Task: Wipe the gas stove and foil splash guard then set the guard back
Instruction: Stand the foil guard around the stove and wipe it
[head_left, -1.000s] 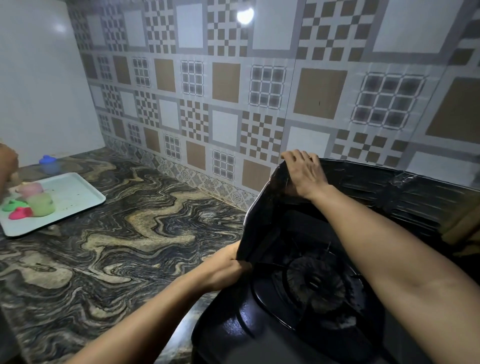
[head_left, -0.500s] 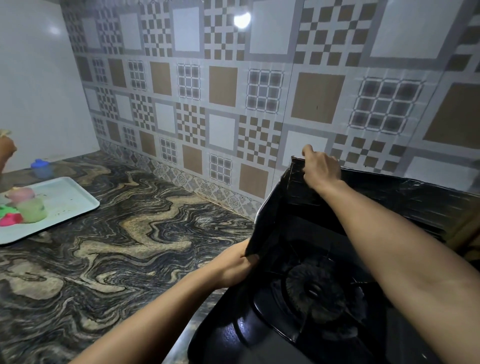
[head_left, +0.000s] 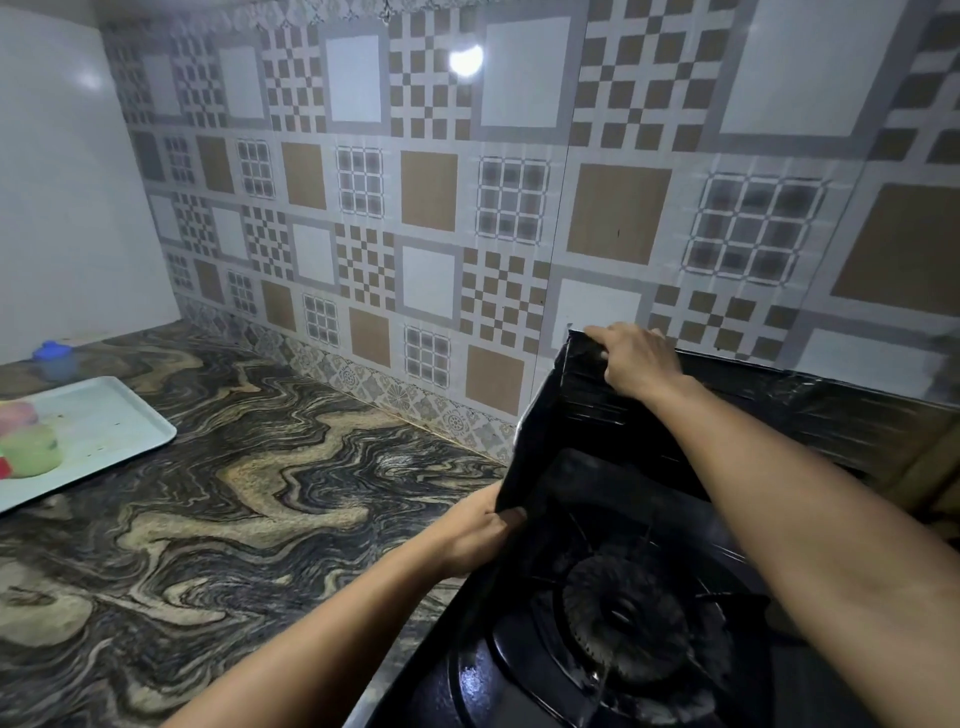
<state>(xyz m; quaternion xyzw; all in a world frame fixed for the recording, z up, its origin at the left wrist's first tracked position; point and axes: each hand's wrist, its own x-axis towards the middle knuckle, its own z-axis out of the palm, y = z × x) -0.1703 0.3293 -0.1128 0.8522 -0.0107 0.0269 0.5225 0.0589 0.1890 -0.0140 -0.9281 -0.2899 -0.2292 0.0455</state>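
Note:
The black gas stove (head_left: 467, 686) fills the lower right, its round burner (head_left: 628, 623) under my right forearm. The dark foil splash guard (head_left: 831, 415) stands upright along the stove's left side and back, close to the tiled wall. My left hand (head_left: 480, 530) pinches the lower front corner of the guard's left panel. My right hand (head_left: 636, 358) grips the guard's top corner where the left and back panels meet. No cloth is visible in either hand.
A marbled dark countertop (head_left: 234, 519) stretches to the left. A white tray (head_left: 109, 421) with soft coloured items sits at the far left, a small blue-lidded container (head_left: 54, 358) behind it. The patterned tile wall (head_left: 431, 218) runs close behind the guard.
The guard's top corner and my right hand have moved back toward the wall, standing the left panel more upright. My left hand keeps its hold on the lower corner.

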